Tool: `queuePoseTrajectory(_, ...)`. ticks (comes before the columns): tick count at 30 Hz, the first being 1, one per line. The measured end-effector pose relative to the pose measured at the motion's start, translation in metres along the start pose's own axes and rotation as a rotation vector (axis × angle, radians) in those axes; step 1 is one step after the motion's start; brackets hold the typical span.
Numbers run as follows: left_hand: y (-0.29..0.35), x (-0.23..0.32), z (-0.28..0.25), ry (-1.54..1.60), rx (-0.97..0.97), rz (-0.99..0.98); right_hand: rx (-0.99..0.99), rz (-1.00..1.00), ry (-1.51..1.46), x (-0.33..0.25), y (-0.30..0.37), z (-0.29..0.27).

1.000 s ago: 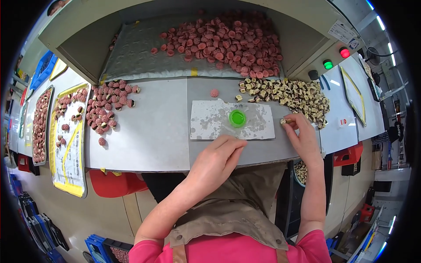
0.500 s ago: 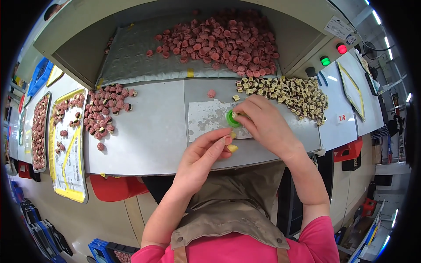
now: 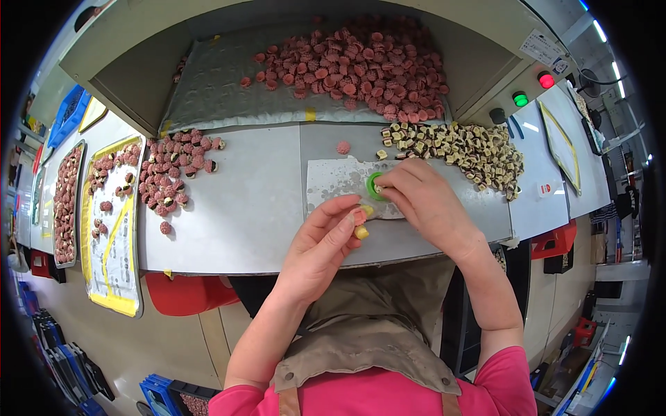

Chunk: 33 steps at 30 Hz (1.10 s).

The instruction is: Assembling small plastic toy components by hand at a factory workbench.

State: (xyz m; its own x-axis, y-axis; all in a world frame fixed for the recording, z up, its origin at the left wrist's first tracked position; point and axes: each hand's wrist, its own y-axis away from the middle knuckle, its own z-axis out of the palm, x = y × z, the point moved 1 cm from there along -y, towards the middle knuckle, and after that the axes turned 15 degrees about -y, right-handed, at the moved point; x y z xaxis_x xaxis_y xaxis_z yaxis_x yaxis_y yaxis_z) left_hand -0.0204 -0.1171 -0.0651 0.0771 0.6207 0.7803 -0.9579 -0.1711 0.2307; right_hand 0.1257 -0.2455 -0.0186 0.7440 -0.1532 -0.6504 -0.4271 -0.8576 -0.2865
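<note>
My left hand (image 3: 325,236) is closed in a pinch over the near edge of the white mat (image 3: 326,182). Between its thumb and fingertips sits a small pink raspberry-shaped shell (image 3: 359,216), and yellow covers show on the fingertips. My right hand (image 3: 427,201) bends down over a round green dish (image 3: 373,182) on the mat. Its thumb and forefinger are pressed together at the dish's rim, and what they grip is hidden. Behind the mat lies a single pink shell (image 3: 343,147).
Pink shells (image 3: 361,62) are heaped on a grey cloth (image 3: 222,83) at the back. Cream-and-dark cubes (image 3: 458,152) pile up at right. Filled pink pieces (image 3: 173,166) lie at left, beside a yellow-edged tray (image 3: 114,284). Red and green buttons (image 3: 520,99) sit on the housing's right.
The whole view has shifted slightly to the right. My left hand has turned a little, showing more of the pink shell. The right fingers stay at the green dish.
</note>
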Motion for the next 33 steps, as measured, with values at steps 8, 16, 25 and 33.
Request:
queuePoseTrajectory(8, 0.002, 0.001, 0.004, -0.020, 0.062, 0.039, 0.057, 0.288, -0.351, -0.005, 0.009, -0.003)
queuePoseTrajectory(16, -0.002, -0.002, 0.002, -0.026, -0.012, 0.034, 0.121, 0.077, -0.463, -0.034, 0.022, 0.012)
queuePoseTrajectory(25, -0.002, -0.013, 0.011, -0.199, 0.133, 0.199, 0.216, 0.028, -0.433, -0.032, 0.028, 0.029)
queuePoseTrajectory(33, -0.001, -0.010, 0.010, -0.332, 0.064, 0.203, 0.302, -0.127, -0.181, -0.029, 0.042, 0.030)
